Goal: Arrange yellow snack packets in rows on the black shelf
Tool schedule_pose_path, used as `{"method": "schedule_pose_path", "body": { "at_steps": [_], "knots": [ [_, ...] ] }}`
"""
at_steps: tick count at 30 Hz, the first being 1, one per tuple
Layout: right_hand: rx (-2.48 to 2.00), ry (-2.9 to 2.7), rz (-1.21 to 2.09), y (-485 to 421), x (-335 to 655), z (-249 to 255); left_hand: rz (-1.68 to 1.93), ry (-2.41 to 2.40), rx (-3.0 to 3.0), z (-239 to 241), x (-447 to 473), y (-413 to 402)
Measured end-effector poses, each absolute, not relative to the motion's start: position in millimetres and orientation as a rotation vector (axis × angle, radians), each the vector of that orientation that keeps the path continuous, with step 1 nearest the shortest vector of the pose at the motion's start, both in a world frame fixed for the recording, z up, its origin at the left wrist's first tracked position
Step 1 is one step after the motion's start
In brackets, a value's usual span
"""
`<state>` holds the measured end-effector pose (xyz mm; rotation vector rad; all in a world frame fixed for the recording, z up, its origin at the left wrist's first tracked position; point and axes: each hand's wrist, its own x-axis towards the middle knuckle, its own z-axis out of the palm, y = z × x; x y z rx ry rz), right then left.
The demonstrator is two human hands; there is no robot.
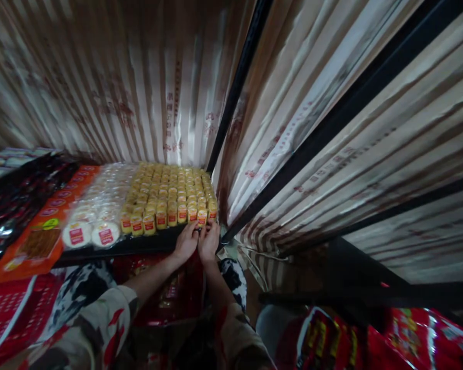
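Note:
Rows of small yellow wrapped snack cakes [161,213] with red labels stand packed together at the end of a dark shelf [139,244]. My left hand [187,241] and my right hand [209,241] are side by side at the front right corner of these rows. Both hands have their fingers closed at the lower part of a front yellow snack cake [201,216], one from each side. The fingertips are partly hidden and dim. Left of the yellow rows lie round white wrapped cakes [106,235] with pink labels.
An orange snack packet [42,241] and dark shiny packets [27,192] lie farther left. A red basket [19,303] stands below. Black poles [312,149] and striped curtains [170,103] bound the shelf. Red packets [416,334] are at lower right.

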<state>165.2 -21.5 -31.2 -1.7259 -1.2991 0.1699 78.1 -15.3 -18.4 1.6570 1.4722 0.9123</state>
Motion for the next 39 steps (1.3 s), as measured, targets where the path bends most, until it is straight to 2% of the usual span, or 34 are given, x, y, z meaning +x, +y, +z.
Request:
{"method": "schedule_pose_path", "body": {
  "at_steps": [15,27,39],
  "knots": [
    [-1.748,-1.414,0.202,-23,169,-35,0.784,1.505,1.713,-15,82,-16],
    [-1.629,-1.392,0.134,-38,170,-45,1.026,1.505,1.720,-18,63,-41],
    [-1.692,-1.496,0.118,-18,176,-41,0.922,1.568,1.795,-12,61,-16]
  ]
}}
